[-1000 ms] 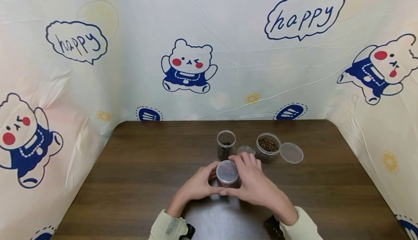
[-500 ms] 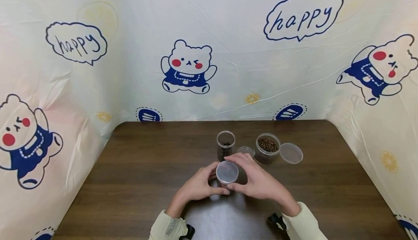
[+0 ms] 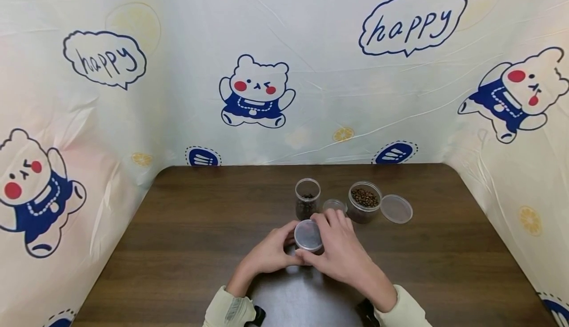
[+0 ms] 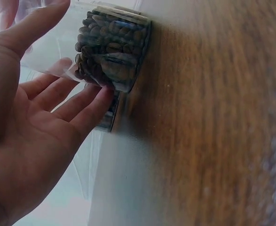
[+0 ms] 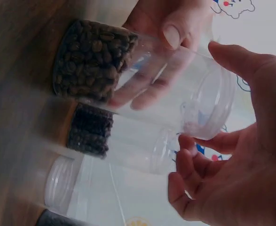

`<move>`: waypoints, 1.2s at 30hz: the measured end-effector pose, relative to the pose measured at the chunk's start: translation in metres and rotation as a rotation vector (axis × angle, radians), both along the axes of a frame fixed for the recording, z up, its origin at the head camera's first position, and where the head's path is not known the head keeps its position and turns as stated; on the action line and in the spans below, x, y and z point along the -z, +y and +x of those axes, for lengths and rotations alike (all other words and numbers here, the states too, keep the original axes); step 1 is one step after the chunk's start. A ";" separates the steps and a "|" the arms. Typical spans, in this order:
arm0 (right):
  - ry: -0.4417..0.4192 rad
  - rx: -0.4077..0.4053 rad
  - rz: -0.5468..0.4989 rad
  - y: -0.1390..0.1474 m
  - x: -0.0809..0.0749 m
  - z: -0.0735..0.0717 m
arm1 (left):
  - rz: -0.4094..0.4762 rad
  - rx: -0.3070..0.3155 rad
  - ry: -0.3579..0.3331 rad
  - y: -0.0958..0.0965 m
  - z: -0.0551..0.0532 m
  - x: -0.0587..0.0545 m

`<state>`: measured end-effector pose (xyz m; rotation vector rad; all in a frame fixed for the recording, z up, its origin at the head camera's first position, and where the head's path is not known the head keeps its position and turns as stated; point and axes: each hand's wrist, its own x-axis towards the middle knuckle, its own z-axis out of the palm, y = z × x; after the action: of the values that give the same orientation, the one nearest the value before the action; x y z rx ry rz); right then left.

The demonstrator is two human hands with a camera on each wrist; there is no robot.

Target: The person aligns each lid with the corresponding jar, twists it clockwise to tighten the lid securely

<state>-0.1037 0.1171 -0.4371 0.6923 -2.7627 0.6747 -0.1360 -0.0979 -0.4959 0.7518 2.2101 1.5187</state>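
1. Right wrist: gripping jar (image 5: 121, 70), upright on table (image 5: 15, 127), with left hand (image 5: 177, 26); pinching lid (image 5: 221, 103) with right hand (image 5: 236, 165).
2. Apparently turning lid; tightening or loosening, cannot tell.
3. Next, probably: steady jar, turn evenly.

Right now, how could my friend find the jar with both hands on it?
On the brown table, find where the left hand and right hand come together. Between them is a clear jar, partly filled with brown beans. Unlike the wide jar and narrow jar farther back, it wears a cloudy lid.

Clear jar (image 5: 194, 87), dark brown beans (image 5: 90, 61)
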 end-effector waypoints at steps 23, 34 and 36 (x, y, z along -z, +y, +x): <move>-0.187 -0.196 -0.150 0.021 -0.012 -0.009 | 0.005 0.010 0.032 0.001 0.000 0.003; -0.094 -0.006 0.000 0.001 -0.013 0.002 | -0.016 0.007 -0.001 0.001 0.000 0.001; -0.112 -0.016 0.007 0.002 -0.013 0.001 | -0.017 0.004 0.005 0.001 0.001 0.001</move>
<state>-0.1023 0.1189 -0.4239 0.6995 -2.8651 0.7292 -0.1351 -0.0973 -0.4965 0.7555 2.2211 1.4952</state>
